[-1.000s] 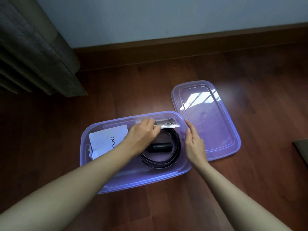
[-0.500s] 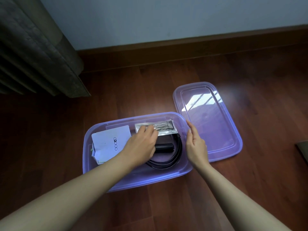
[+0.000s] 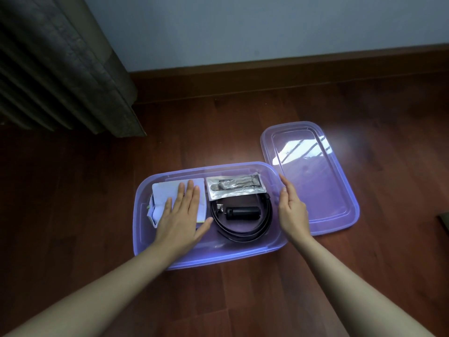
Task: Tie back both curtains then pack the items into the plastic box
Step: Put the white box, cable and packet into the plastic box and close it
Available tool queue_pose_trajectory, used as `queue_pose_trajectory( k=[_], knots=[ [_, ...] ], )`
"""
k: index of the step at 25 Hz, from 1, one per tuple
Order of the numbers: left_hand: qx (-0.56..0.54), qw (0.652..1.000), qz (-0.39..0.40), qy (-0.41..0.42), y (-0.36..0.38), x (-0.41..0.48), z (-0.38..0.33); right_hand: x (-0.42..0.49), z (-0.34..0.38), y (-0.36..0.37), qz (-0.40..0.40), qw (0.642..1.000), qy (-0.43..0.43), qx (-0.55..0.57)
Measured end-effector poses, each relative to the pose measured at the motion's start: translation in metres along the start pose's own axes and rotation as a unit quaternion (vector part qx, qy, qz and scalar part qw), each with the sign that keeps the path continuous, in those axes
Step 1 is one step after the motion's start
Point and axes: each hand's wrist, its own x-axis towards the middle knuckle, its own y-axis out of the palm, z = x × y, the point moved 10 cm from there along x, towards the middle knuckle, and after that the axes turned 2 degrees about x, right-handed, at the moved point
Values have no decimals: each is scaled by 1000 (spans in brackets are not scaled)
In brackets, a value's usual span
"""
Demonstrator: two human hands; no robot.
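A pale blue-grey wall (image 3: 267, 27) is running across the far side of the room, and a dark wooden skirting board (image 3: 291, 68) is lining its foot. A reddish-brown plank floor (image 3: 218, 132) is spreading out below. Dim, cool light is washing over the wall, while the floor's left side is lying in deep shadow. A dark flat thing (image 3: 444, 221) is poking in at the right edge.

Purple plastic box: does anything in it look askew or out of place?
Only slightly: the clear plastic sachet lies tilted, overlapping the coiled black strap; the white paper packet under the flat left hand looks crumpled.
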Motion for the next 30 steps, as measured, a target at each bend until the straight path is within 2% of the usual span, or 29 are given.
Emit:
queue_pose_trajectory(
  k=[3, 4, 6, 8, 9, 11, 13, 15, 17, 19, 21, 23, 24, 26, 27, 28, 29, 30],
  knots=[
    [15, 1000, 1, -12, -6, -2, 1, 2, 0, 2, 15, 995, -10, 98],
    [2, 1000, -11, -21, -11, -7, -1, 4, -5, -5, -16, 988, 1, 155],
    [-44, 998, -51, 2, -17, -21, -20, 4, -31, -41, -176, 957, 71, 220],
    [-44, 991, -85, 97, -11, -44, -55, -17, -74, -77, -350, 889, 209, 209],
    [-26, 982, -103, 154, -5, -57, -71, -29, -93, -83, -381, 856, 282, 206],
    [30, 956, -138, 257, 6, -76, -88, -46, -123, -66, -329, 821, 414, 213],
    [67, 934, -174, 306, 9, -81, -90, -57, -136, -48, -268, 816, 475, 192],
    [88, 925, -194, 314, 8, -81, -91, -57, -132, -48, -253, 831, 469, 158],
    [90, 926, -189, 315, 10, -82, -94, -53, -122, -57, -273, 840, 449, 132],
    [99, 928, -168, 317, 13, -84, -98, -55, -114, -67, -333, 824, 430, 160],
    [108, 931, -149, 314, 14, -81, -97, -52, -110, -65, -372, 792, 392, 283],
    [103, 938, -115, 311, 18, -77, -96, -42, -111, -62, -395, 741, 341, 422],
    [92, 943, -104, 304, 15, -77, -96, -31, -113, -63, -381, 728, 317, 474],
    [49, 953, -104, 280, -1, -77, -96, -4, -109, -65, -277, 735, 279, 553],
    [-43, 958, -128, 252, -20, -75, -90, 5, -101, -65, -212, 743, 259, 580],
    [-192, 960, -103, 175, -33, -63, -73, 12, -91, -67, -152, 743, 233, 608],
    [-358, 929, -55, 72, -35, -49, -54, 17, -82, -71, -110, 743, 209, 627],
    [-497, 866, -37, -28, -36, -35, -34, 18, -69, -76, -70, 743, 183, 640]
  ],
)
